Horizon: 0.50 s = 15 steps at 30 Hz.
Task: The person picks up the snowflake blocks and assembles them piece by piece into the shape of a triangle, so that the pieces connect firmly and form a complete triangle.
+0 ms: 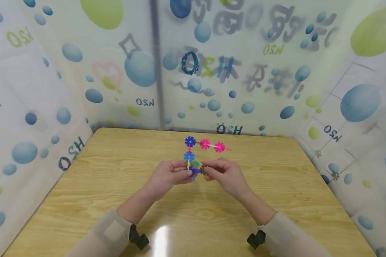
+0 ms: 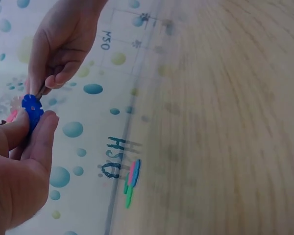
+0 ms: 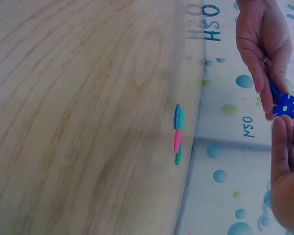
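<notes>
While both hands meet above the middle of the tabletop [image 1: 115, 171], they hold a toy [image 1: 193, 157] built of snowflake discs joined by thin sticks. The left hand [image 1: 168, 175] has its grip closed on the toy's lower end, thumb and fingers pinching a blue disc [image 2: 32, 108], as the left wrist view shows. The right hand [image 1: 223, 173] has its grip pinched on a small brown disc [image 1: 203, 169], which it holds against that same lower end, just beside the left fingertips. Above the hands the toy rises with a light blue disc [image 1: 189, 156] and a dark blue disc [image 1: 190, 141] at the top; from there a stick runs sideways to the right through two pink discs [image 1: 204, 144]. A green piece [image 1: 196, 164] shows between the hands. The toy is held up off the tabletop. Walls [image 1: 357, 107] printed with blue and green bubbles stand around the tabletop.
</notes>
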Motion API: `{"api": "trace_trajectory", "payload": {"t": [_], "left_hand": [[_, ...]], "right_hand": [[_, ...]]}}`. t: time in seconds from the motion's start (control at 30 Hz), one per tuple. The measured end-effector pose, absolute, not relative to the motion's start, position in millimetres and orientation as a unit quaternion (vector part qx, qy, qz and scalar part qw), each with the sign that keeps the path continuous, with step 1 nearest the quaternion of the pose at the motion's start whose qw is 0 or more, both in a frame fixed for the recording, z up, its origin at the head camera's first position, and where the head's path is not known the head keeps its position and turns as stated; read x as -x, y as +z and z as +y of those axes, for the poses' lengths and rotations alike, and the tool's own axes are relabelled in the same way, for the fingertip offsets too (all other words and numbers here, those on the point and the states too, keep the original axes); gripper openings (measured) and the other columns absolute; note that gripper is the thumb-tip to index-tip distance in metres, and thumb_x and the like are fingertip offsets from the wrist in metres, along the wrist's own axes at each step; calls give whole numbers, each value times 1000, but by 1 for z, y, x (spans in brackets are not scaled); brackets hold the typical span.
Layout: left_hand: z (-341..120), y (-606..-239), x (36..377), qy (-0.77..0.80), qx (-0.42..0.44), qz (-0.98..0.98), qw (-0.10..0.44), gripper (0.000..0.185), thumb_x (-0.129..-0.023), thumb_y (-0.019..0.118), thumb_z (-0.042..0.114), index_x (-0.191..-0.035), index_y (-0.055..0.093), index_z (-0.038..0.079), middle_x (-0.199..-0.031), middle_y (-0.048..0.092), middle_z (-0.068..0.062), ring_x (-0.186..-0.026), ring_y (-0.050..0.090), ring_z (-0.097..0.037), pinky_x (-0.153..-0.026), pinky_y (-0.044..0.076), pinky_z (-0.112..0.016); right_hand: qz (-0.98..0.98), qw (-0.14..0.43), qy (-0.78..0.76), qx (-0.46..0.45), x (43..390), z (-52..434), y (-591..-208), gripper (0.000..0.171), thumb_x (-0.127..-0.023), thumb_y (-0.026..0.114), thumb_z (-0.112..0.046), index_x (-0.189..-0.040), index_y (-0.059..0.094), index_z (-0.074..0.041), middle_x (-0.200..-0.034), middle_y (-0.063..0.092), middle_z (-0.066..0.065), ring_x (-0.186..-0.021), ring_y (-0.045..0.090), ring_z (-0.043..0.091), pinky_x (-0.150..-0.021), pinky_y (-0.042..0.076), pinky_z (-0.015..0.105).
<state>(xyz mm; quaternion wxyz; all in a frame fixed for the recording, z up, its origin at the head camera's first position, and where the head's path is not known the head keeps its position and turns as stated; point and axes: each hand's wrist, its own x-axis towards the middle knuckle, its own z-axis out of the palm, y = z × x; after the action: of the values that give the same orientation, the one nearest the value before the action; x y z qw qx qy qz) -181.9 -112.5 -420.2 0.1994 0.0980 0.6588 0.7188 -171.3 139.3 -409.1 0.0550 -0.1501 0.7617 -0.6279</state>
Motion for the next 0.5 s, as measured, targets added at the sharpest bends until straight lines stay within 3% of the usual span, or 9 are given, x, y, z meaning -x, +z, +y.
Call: {"api": "trace_trajectory", "payload": {"t": [0.33,0.5], "left_hand": [[-102,-423,179,741,-61,643,184,35,-111,64,5,-140,62,-13,-132,77,-25,-123,78,-32,-102,65,-41],[-104,-425,181,743,-66,639,186,36,-110,65,5,-140,61,-14,-132,77,-25,-119,79,-27,-103,64,-42]], "right_hand": [[759,27,-633,150,169,135,-410,25,-108,71,-11,-129,79,0,-110,71,22,-88,80,12,-85,69,29],[754,36,-639,148,171,134,-411,28,-108,71,-11,-132,77,2,-114,72,23,-89,80,12,-85,69,30]]}}
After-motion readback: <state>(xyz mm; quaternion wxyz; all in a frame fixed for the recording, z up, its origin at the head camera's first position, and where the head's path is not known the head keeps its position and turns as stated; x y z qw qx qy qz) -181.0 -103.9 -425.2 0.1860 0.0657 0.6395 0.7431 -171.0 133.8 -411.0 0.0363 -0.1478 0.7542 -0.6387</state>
